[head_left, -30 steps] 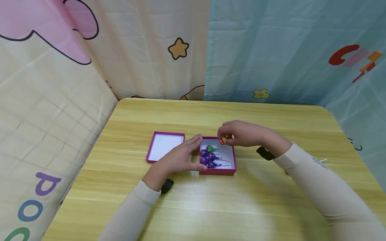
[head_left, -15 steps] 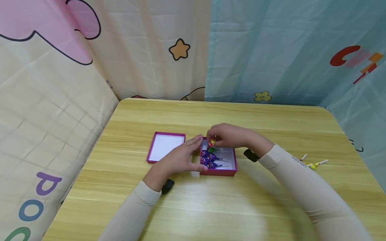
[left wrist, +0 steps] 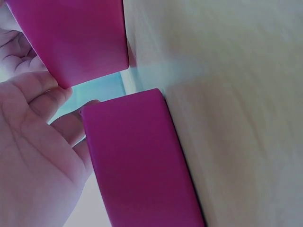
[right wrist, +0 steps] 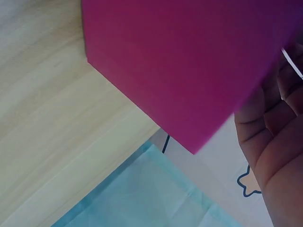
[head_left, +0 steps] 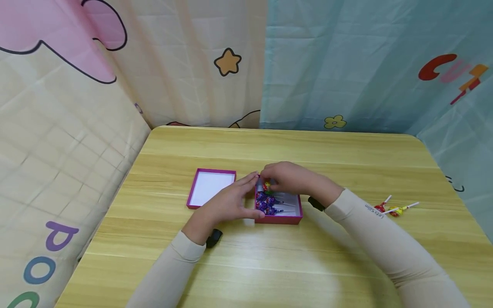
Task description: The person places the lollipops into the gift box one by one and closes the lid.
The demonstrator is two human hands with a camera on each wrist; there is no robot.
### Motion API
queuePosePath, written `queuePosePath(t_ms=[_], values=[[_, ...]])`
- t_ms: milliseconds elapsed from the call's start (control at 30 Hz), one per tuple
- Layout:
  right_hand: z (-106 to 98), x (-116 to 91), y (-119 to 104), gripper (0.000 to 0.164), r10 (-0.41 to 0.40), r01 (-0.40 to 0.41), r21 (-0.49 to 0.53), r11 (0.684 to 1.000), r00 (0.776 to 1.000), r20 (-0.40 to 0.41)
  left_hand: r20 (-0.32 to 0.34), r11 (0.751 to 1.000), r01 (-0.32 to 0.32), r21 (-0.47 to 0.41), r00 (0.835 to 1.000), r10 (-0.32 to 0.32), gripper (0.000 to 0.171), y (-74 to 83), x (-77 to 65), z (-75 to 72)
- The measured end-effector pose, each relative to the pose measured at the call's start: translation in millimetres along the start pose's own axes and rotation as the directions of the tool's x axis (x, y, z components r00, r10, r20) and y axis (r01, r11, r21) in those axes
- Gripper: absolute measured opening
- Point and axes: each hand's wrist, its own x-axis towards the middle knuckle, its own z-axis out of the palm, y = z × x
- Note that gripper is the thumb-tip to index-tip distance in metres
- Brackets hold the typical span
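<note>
My right hand [head_left: 286, 176] reaches over the far side of a magenta box [head_left: 278, 220] and pinches a red-and-yellow wrapped lollipop [head_left: 266, 186] just inside it. Part of a white stick [right wrist: 292, 64] shows at the fingers in the right wrist view. Purple-wrapped lollipops [head_left: 265, 204] lie in the box, heads to the left and sticks to the right. A green one [head_left: 268, 192] is mostly hidden beneath the held one. My left hand [head_left: 227, 201] spans the box's left side with straight fingers, fingertips at the far-left corner and thumb at the near-left corner.
The box's lid [head_left: 212, 188] lies with its white inside up, left of the box and partly behind my left hand. Red [head_left: 380, 207] and yellow [head_left: 396, 211] lollipops lie on the wooden table [head_left: 269, 265] at the right, beside my right sleeve. Printed curtains [head_left: 327, 64] hang behind the table.
My right hand has moved left and lowered the red-and-yellow lollipop into the box, over the green one. The sleeve's shift uncovers the lollipops at the right. My left hand stays put.
</note>
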Motion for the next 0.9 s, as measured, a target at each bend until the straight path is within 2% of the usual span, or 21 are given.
queuePosePath(t_ms=[333, 733, 900], values=[[12, 1, 1, 0.020, -0.051, 0.044, -0.123, 0.991, 0.997, -0.056, -0.001, 1.000, -0.008, -0.005, 1.000, 0.008, 0.112, -0.3, -1.3, 0.0], [16, -3, 2, 0.020, -0.120, 0.095, -0.195, 0.976, 0.986, -0.118, -0.003, 1.000, -0.021, 0.003, 1.000, 0.021, 0.112, 0.0, 1.8, 0.2], [21, -3, 4, 0.019, -0.151, 0.116, -0.230, 0.966, 0.978, -0.140, 0.000, 1.000, -0.009, -0.001, 1.000, 0.009, 0.113, -0.4, 1.1, 0.2]])
